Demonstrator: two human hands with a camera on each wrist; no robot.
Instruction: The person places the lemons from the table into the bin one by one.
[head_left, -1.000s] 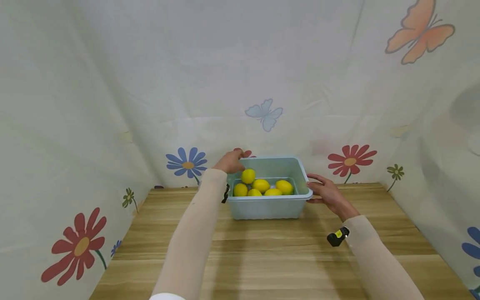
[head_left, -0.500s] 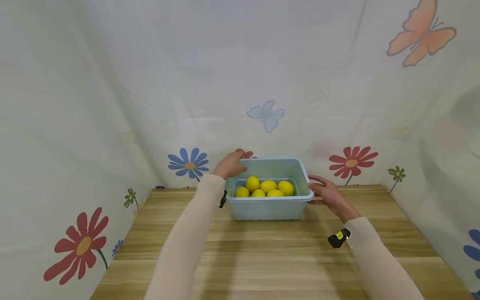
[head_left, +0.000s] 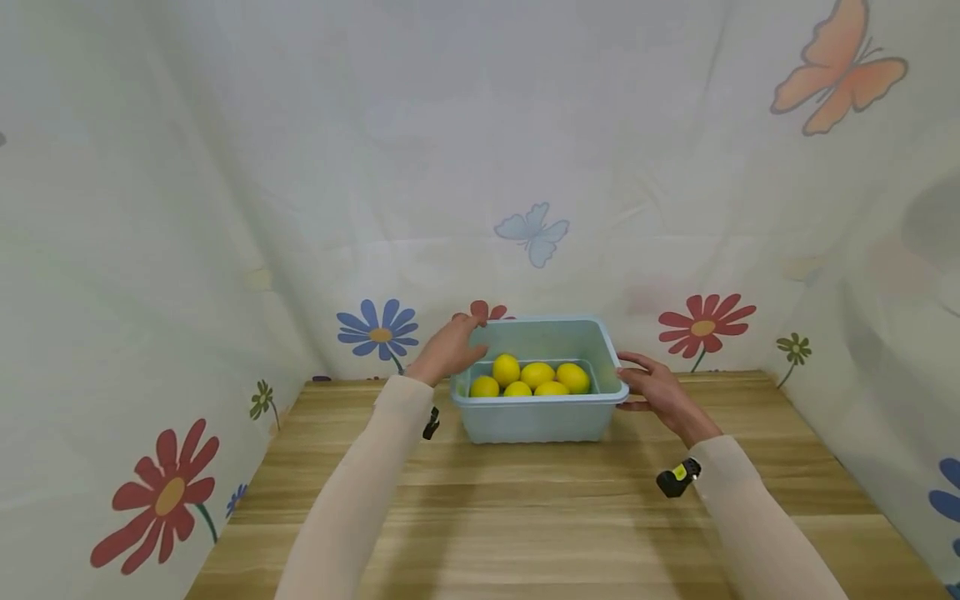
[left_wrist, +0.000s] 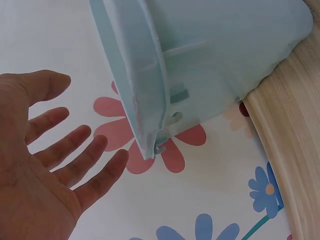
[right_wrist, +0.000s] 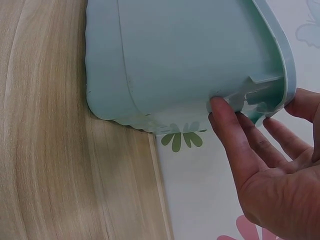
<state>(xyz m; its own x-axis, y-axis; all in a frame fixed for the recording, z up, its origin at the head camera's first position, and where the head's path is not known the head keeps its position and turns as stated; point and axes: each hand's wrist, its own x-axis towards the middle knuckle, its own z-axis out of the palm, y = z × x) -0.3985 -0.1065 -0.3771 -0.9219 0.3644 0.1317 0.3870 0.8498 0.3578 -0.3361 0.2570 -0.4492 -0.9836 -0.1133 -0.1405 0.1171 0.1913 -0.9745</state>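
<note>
A light-blue plastic bin (head_left: pixel 536 422) stands upright on the table with several yellow lemons (head_left: pixel 537 374) lying in it. My left hand (head_left: pixel 447 350) hovers at the bin's left rim. In the left wrist view, its fingers (left_wrist: pixel 107 175) are spread and relaxed, apart from the bin's wall and holding nothing. At the other end, my right hand (head_left: pixel 658 392) grips the bin by its right rim. In the right wrist view, the right fingers (right_wrist: pixel 232 132) press the outer wall under the lip, and the thumb lies over the edge.
The wooden table (head_left: pixel 525 517) carries the bin near its back edge. White sheeting (head_left: pixel 420 167) printed with flowers and butterflies encloses the back and both sides. Both wrists wear small black devices, such as the right one (head_left: pixel 678 477).
The lemon beside my left hand has dropped lower among the others. My left hand has drawn back a little to the left. The right hand keeps its place on the bin.
</note>
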